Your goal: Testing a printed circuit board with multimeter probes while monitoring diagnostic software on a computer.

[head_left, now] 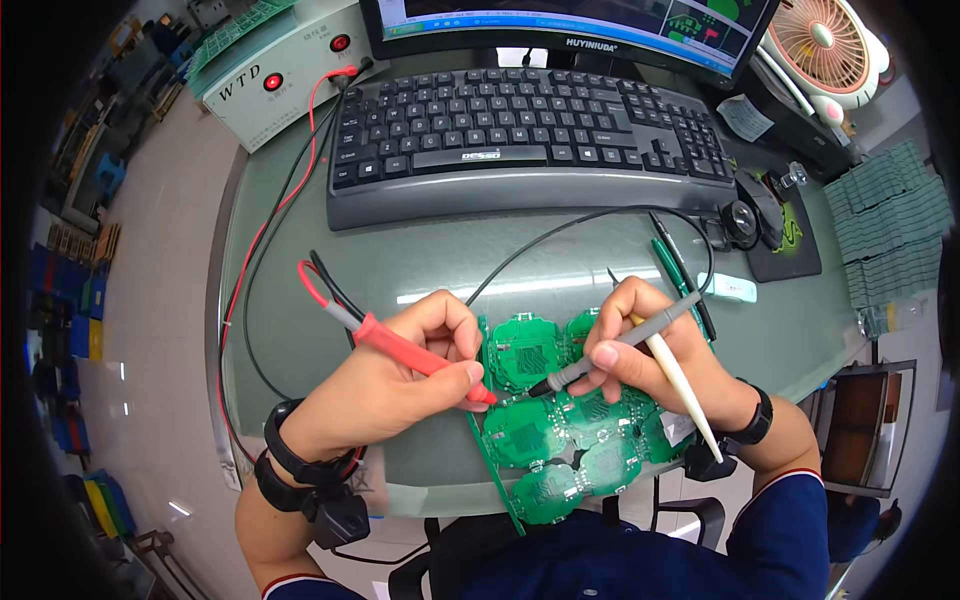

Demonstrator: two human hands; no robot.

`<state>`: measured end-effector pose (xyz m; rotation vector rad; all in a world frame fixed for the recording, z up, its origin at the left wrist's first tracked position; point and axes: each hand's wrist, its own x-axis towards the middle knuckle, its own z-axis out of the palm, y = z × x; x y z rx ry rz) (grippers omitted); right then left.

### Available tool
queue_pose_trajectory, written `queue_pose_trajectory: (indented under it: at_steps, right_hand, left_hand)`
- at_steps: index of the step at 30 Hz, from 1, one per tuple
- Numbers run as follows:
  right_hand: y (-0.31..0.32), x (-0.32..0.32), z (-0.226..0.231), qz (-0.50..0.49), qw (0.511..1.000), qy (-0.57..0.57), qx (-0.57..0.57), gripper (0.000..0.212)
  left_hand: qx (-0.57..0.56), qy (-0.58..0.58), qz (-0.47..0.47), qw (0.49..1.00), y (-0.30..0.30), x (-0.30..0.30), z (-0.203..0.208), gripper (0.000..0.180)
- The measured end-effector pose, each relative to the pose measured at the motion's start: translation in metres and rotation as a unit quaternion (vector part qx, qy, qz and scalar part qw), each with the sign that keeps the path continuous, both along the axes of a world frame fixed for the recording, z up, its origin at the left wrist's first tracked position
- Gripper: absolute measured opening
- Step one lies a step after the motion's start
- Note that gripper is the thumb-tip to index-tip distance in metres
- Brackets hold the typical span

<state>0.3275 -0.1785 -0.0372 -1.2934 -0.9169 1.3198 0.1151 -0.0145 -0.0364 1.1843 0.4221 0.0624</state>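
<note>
While pinching red probe in left hand and grey probe plus white stick in right hand, slants both probes inward over board, seemingly for accuracy.

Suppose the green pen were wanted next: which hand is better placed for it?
Probably the right hand: the green pen lies just beyond it, while the left hand is farther off, holding a red probe. The right is occupied too, with a grey probe and cream stick.
</note>
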Motion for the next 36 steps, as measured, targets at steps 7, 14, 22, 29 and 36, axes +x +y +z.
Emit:
queue_pose_trajectory:
  at_steps: [7,14,22,29,36]
  right_hand:
    - [-0.0008,0.0005,-0.0017,0.004,1.000,-0.017,-0.003,0.021]
    - [-0.0009,-0.0014,-0.0017,0.001,1.000,-0.030,-0.001,0.021]
    - [-0.0003,-0.0022,-0.0017,0.006,0.999,-0.032,-0.005,0.022]
    - [-0.0006,-0.0020,-0.0015,0.003,0.999,-0.032,0.000,0.022]
    - [-0.0009,-0.0021,-0.0015,0.002,0.999,-0.035,0.004,0.019]
  left_hand:
    - [0.005,-0.002,-0.002,1.000,-0.0005,0.0014,-0.0011,0.019]
    - [0.007,0.002,-0.007,1.000,-0.0003,0.0006,-0.0018,0.019]
    - [0.002,0.006,0.005,1.000,-0.0012,0.0002,-0.0031,0.020]
    - [0.038,-0.008,-0.001,0.999,-0.0017,0.0004,-0.0044,0.020]
    - [0.025,0.001,-0.001,1.000,-0.0017,0.0010,-0.0025,0.020]
